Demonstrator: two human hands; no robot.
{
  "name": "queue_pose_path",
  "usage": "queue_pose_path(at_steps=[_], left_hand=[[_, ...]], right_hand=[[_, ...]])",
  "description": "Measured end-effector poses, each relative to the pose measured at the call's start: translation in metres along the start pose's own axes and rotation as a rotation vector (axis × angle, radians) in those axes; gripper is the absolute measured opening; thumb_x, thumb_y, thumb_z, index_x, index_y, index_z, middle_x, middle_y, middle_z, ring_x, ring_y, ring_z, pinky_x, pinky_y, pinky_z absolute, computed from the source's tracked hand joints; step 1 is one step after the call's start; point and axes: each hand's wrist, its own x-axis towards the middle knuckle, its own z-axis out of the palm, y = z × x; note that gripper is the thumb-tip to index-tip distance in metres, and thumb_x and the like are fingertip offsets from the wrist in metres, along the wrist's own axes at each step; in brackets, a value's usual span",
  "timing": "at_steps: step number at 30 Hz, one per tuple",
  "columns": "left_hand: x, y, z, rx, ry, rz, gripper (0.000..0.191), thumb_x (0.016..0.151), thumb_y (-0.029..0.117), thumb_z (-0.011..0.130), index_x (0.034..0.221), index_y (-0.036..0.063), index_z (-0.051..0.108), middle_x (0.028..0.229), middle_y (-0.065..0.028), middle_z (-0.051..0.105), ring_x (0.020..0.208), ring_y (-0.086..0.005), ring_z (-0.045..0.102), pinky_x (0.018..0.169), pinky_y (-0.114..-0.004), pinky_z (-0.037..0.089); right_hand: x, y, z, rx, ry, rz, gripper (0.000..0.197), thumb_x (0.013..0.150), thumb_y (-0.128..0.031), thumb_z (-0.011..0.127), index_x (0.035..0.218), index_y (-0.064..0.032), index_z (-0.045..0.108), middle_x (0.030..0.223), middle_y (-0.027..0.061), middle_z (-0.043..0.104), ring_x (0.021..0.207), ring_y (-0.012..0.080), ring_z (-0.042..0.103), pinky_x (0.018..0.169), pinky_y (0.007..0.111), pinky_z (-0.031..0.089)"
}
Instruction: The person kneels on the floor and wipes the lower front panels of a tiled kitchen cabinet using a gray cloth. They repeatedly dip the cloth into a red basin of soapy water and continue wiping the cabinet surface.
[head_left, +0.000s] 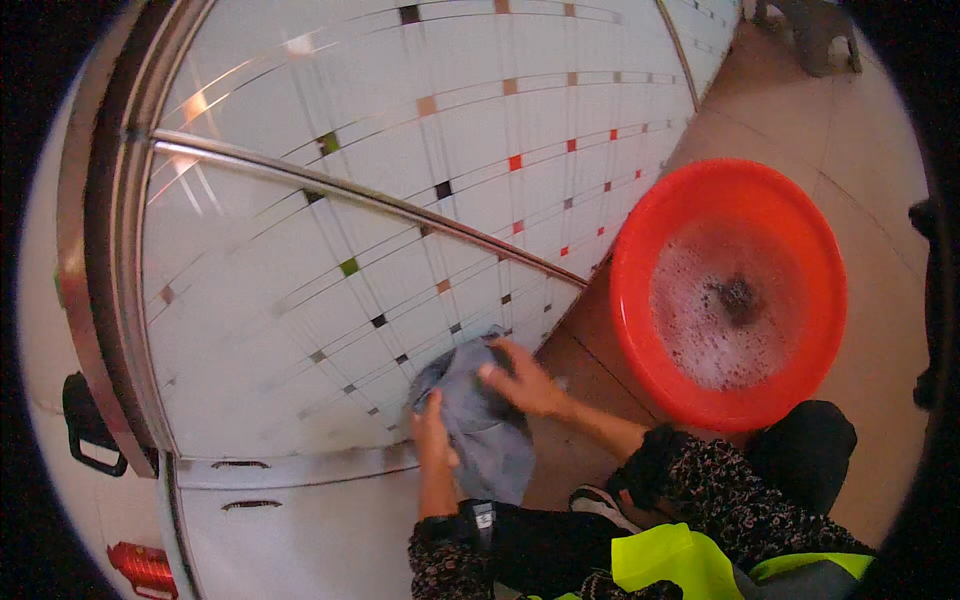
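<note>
A wet-looking grey cloth (487, 442) hangs bunched between both hands, close to the lower part of a white cabinet door (247, 360) patterned with small coloured squares. My left hand (435, 435) grips the cloth along its left side. At its upper right, my right hand (525, 379) lies on the cloth with thumb and fingers spread; whether it grips any fabric cannot be told. Right of the hands stands a red plastic basin (821, 315) of foamy water (720, 352), with a dark patch near the middle of the foam.
The basin rests on the tiled floor (870, 225) near my knee. Metal trim (360, 189) divides the cabinet doors. At the left are a black handled object (94, 427) and a shiny red object (142, 568). A grey object with legs (814, 37) is at the upper right.
</note>
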Motion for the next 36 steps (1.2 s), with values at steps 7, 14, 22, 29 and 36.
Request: queue_pose_path(at_steps=[7, 14, 22, 29, 36], left_hand=[[-0.013, 0.033, 0.009, -0.185, -0.214, 0.333, 0.046, 0.074, 0.015, 0.063, 0.113, -0.0017, 0.044, 0.109, -0.0123, 0.05, 0.097, -0.021, 0.05, 0.085, -0.033, 0.039], [-0.003, 0.025, 0.065, 0.633, -0.13, 0.684, 0.047, 0.074, 0.02, 0.062, 0.112, -0.0007, 0.044, 0.107, -0.0188, 0.052, 0.099, -0.0287, 0.051, 0.084, -0.035, 0.039], [0.05, -0.06, 0.063, 0.984, -0.289, 0.588, 0.044, 0.075, 0.02, 0.058, 0.11, -0.003, 0.045, 0.104, -0.0193, 0.053, 0.099, -0.032, 0.05, 0.085, -0.038, 0.039], [0.048, -0.059, 0.021, 0.171, -0.398, -0.448, 0.051, 0.078, 0.028, 0.056, 0.118, -0.0005, 0.042, 0.113, -0.0103, 0.05, 0.101, -0.0228, 0.05, 0.087, -0.036, 0.04], [0.016, -0.041, 0.034, -0.292, -0.819, -0.207, 0.047, 0.088, 0.031, 0.041, 0.127, 0.007, 0.032, 0.126, -0.0073, 0.038, 0.113, -0.0229, 0.04, 0.095, -0.039, 0.033]], right_hand=[[-0.011, -0.041, -0.002, -0.017, -0.073, -0.326, 0.045, 0.082, -0.018, 0.048, 0.125, -0.013, 0.034, 0.115, 0.0246, 0.043, 0.088, 0.0421, 0.051, 0.078, 0.045, 0.043], [0.045, -0.001, 0.007, -0.1, 0.201, -0.125, 0.03, 0.08, -0.008, 0.046, 0.109, -0.0068, 0.038, 0.095, 0.0266, 0.047, 0.077, 0.0414, 0.053, 0.061, 0.05, 0.043], [0.036, 0.065, -0.059, -0.479, -0.565, 0.518, 0.049, 0.069, -0.02, 0.062, 0.113, -0.0039, 0.047, 0.108, 0.0191, 0.053, 0.097, 0.0295, 0.054, 0.08, 0.04, 0.044], [-0.003, -0.008, -0.085, 0.907, -0.533, 0.445, 0.083, 0.074, -0.024, 0.062, 0.135, -0.009, 0.008, 0.126, 0.0172, 0.038, 0.109, 0.0278, 0.042, 0.091, 0.037, 0.035], [0.011, -0.035, -0.011, 0.019, -0.134, -0.265, 0.089, 0.076, -0.024, 0.057, 0.134, -0.0019, -0.007, 0.128, 0.0287, 0.026, 0.112, 0.0377, 0.029, 0.097, 0.042, 0.021]])
